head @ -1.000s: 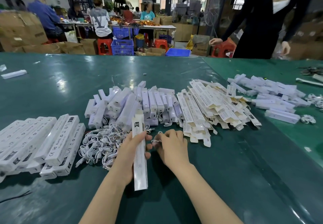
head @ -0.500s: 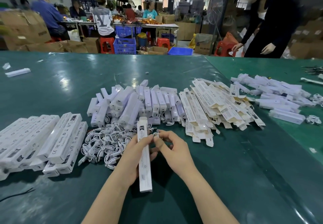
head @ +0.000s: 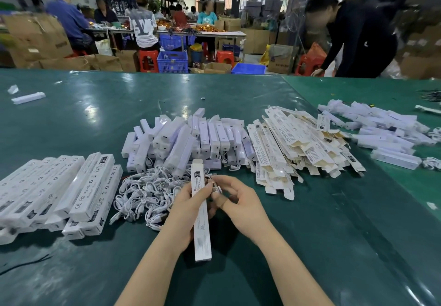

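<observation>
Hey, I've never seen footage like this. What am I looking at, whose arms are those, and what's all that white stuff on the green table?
There is no machine here. One wide-angle camera worn on a person's head looks forward and down, so both bare arms are that person's own. The left hand grips a long white box. The right hand pinches what looks like a small coiled cable beside its upper part. On the green table lie closed boxes at the left, a heap of white cables, a pile of white bars and flat unfolded cartons.
</observation>
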### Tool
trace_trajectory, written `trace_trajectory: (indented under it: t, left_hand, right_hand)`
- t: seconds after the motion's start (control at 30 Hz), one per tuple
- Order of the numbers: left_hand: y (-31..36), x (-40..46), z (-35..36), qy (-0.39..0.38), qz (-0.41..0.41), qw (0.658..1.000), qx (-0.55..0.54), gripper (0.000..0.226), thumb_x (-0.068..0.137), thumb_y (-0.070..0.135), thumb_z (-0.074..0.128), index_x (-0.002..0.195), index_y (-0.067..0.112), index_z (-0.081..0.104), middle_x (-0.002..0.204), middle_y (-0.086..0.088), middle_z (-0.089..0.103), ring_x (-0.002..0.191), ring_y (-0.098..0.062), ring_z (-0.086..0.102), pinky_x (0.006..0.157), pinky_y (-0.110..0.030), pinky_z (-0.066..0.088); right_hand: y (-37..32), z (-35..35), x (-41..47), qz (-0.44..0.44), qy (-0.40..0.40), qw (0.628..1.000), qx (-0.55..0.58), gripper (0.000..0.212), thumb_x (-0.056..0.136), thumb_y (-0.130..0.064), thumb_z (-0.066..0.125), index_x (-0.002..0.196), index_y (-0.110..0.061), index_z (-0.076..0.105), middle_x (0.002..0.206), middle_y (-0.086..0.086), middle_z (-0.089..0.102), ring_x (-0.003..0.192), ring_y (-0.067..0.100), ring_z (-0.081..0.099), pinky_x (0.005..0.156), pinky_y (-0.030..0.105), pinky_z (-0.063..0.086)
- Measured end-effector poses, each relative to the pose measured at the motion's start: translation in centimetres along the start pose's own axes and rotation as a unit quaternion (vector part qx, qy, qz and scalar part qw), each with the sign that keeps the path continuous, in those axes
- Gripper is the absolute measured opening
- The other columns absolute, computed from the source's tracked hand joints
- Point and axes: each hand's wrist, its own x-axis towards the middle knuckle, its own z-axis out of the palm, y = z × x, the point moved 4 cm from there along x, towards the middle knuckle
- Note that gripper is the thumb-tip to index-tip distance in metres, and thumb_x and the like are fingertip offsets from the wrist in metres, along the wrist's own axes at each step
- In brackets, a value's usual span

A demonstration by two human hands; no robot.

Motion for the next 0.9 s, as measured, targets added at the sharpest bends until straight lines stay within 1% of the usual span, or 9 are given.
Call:
trace_trajectory:
  t: [0.1,0.2,0.27,0.37,0.47,0.53,0.6,0.77,0.9]
  left_hand:
    - [-0.1,0.1,0.2,0.0,-0.027,1.0,0.003,0.02,0.098,0.027,0.058,0.113,0.015,0.063,0.085,-0.004,0.073,0.061,-0.016,0.067,0.051,-0.024,0.051]
    - [-0.1,0.1,0.4,-0.013,-0.047,0.998,0.043,0.024,0.101,0.034,0.049,0.115,0.017,0.058,0.088,-0.008,0.074,0.053,-0.021,0.064,0.045,-0.024,0.047]
    - [-0.1,0.0,0.6,-0.038,-0.046,0.994,0.094,0.022,0.101,0.034,0.049,0.114,0.019,0.057,0.088,-0.006,0.075,0.053,-0.019,0.062,0.046,-0.024,0.047]
    - [0.0,-0.3,0.7,-0.086,-0.05,0.984,0.149,0.017,0.1,0.029,0.052,0.113,0.021,0.059,0.092,-0.004,0.074,0.054,-0.018,0.06,0.049,-0.024,0.048]
    - [0.2,-0.8,1.0,-0.132,-0.047,0.971,0.196,0.019,0.098,0.029,0.055,0.115,0.022,0.059,0.094,-0.002,0.074,0.056,-0.016,0.059,0.051,-0.023,0.047]
    - [0.2,-1.2,1.2,-0.148,-0.046,0.965,0.209,0.025,0.092,0.032,0.059,0.116,0.023,0.059,0.093,0.0,0.073,0.056,-0.015,0.058,0.052,-0.023,0.047]
    - [0.3,-1.4,1.3,-0.163,-0.044,0.961,0.218,0.024,0.095,0.029,0.059,0.118,0.023,0.058,0.092,0.001,0.073,0.056,-0.015,0.057,0.053,-0.023,0.047]
    - [0.2,-1.5,1.5,-0.185,-0.049,0.955,0.229,0.024,0.099,0.024,0.056,0.122,0.028,0.056,0.09,0.001,0.073,0.058,-0.015,0.057,0.054,-0.023,0.047]
    - [0.1,-1.3,1.4,-0.169,-0.044,0.959,0.223,0.022,0.097,0.023,0.058,0.119,0.024,0.059,0.088,0.001,0.073,0.057,-0.014,0.057,0.053,-0.023,0.046]
  right_hand:
    - [-0.1,-0.3,0.1,-0.004,0.025,0.999,0.035,0.041,0.095,-0.009,0.06,0.116,-0.044,0.06,0.111,-0.018,0.069,0.096,-0.003,0.066,0.084,0.013,0.049]
    - [-0.1,-1.6,0.4,-0.008,0.105,0.993,0.056,0.029,0.094,-0.016,0.063,0.102,-0.043,0.066,0.102,-0.017,0.071,0.096,-0.008,0.063,0.082,0.008,0.046]
    - [0.1,-2.8,0.4,-0.002,0.167,0.982,0.089,0.019,0.092,-0.018,0.066,0.095,-0.037,0.067,0.098,-0.012,0.072,0.09,-0.008,0.063,0.079,0.01,0.046]
    - [0.6,-3.9,0.5,0.013,0.222,0.96,0.17,0.016,0.091,-0.016,0.067,0.096,-0.031,0.065,0.099,-0.016,0.074,0.094,-0.005,0.065,0.081,0.015,0.043]
    - [0.5,-4.1,0.5,0.013,0.231,0.949,0.216,0.015,0.09,-0.014,0.068,0.099,-0.025,0.064,0.103,-0.014,0.074,0.1,-0.002,0.065,0.082,0.015,0.043]
    - [0.4,-4.0,0.6,0.006,0.219,0.949,0.229,0.016,0.089,-0.013,0.068,0.099,-0.023,0.063,0.104,-0.013,0.074,0.101,-0.001,0.065,0.081,0.012,0.045]
    - [0.3,-3.6,0.6,0.003,0.202,0.953,0.226,0.016,0.088,-0.015,0.07,0.099,-0.024,0.063,0.105,-0.013,0.074,0.103,0.0,0.065,0.081,0.012,0.046]
    - [0.3,-2.6,0.5,0.005,0.186,0.969,0.163,0.016,0.086,-0.018,0.073,0.088,-0.033,0.067,0.098,-0.007,0.075,0.094,0.005,0.067,0.088,0.029,0.048]
    - [0.6,-2.7,0.3,-0.005,0.205,0.976,0.076,0.012,0.085,-0.027,0.073,0.086,-0.035,0.064,0.09,-0.012,0.073,0.091,0.001,0.066,0.082,0.022,0.046]
